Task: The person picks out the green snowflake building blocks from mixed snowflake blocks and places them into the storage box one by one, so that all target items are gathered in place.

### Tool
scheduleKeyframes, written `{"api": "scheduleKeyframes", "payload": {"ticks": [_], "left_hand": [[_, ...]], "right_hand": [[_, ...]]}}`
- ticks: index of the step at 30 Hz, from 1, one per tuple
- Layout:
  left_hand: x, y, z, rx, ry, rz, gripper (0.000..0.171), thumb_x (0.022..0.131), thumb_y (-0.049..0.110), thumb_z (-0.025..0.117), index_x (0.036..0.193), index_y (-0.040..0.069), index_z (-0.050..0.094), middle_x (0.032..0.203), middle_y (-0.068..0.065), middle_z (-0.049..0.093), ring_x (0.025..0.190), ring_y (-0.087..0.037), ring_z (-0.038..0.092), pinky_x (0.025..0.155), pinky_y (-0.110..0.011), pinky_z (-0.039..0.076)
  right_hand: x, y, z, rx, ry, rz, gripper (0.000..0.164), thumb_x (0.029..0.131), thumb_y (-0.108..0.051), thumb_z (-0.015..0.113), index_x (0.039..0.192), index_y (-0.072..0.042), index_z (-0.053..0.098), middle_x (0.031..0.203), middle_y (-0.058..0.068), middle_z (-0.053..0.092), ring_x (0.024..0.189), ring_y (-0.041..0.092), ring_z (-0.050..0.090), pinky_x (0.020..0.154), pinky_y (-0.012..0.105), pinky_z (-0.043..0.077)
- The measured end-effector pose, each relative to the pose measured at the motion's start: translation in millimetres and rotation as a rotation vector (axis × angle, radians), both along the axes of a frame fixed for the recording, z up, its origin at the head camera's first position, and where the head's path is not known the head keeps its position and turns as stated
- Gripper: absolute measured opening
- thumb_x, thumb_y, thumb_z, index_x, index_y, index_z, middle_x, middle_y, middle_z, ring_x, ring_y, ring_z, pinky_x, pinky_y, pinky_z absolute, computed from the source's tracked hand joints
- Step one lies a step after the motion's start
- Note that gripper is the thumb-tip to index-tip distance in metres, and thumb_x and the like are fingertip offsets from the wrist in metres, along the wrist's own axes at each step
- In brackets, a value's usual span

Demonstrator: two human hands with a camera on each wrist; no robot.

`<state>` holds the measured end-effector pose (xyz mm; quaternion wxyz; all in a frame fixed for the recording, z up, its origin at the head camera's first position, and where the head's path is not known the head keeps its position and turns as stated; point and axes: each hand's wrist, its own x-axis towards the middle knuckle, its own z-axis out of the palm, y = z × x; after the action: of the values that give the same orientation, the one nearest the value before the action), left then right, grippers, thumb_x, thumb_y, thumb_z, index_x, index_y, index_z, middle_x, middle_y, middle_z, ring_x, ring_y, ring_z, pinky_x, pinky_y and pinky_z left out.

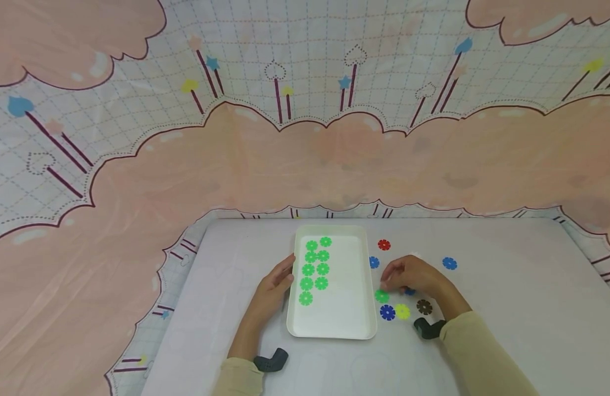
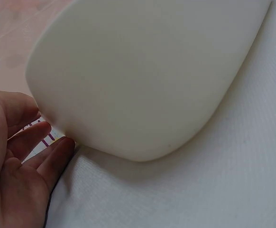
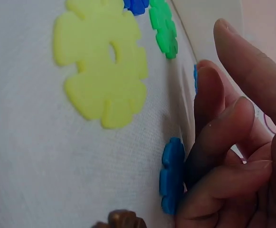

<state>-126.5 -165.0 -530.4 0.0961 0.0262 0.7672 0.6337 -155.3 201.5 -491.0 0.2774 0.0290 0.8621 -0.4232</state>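
Note:
A white tray [image 1: 348, 308] holds several green notched discs [image 1: 308, 269], laid in two columns along its left half. My left hand [image 1: 271, 291] touches the tray's left side with its fingertips; in the left wrist view those fingertips [image 2: 68, 145] rest against the outer wall. To the right of the tray, my right hand [image 1: 415, 275] hovers low over the loose discs, thumb and fingers apart with nothing between them. A loose green disc [image 1: 382, 296] lies just below its fingertips. One blue disc [image 3: 172, 175] lies close under the bent fingers, partly hidden in the head view.
Around the right hand lie a red disc [image 1: 384, 245], blue discs [image 1: 450, 263], a dark blue disc [image 1: 387, 312], a yellow disc [image 1: 402, 311] and a brown disc [image 1: 424, 307]. A patterned curtain [image 1: 305, 165] rises behind the white table [image 1: 522, 308].

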Motion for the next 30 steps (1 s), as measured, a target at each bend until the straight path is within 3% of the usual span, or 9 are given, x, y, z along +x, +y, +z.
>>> {"api": "scheduleKeyframes", "payload": {"ticks": [18,30], "left_hand": [[0.1,-0.2,0.3,-0.007,-0.002,0.004,0.049,0.105,0.018,0.057,0.152,0.029,0.049,0.159,0.013,0.044,0.149,-0.022,0.043,0.123,-0.049,0.035],[0.2,-0.6,0.0,-0.007,-0.001,-0.002,0.049,0.105,0.018,0.056,0.152,0.029,0.049,0.159,0.012,0.044,0.149,-0.022,0.043,0.123,-0.048,0.034]], "right_hand": [[2.7,-5.4,-2.1,0.062,0.022,0.025,0.021,0.073,-0.017,0.092,0.089,-0.015,0.078,0.072,0.007,0.066,0.065,0.023,0.058,0.062,0.028,0.05],[4.4,-1.0,-5.4,0.043,0.022,0.041,0.013,0.078,-0.018,0.088,0.089,-0.017,0.079,0.069,0.006,0.064,0.062,0.021,0.058,0.065,0.029,0.048]]}}
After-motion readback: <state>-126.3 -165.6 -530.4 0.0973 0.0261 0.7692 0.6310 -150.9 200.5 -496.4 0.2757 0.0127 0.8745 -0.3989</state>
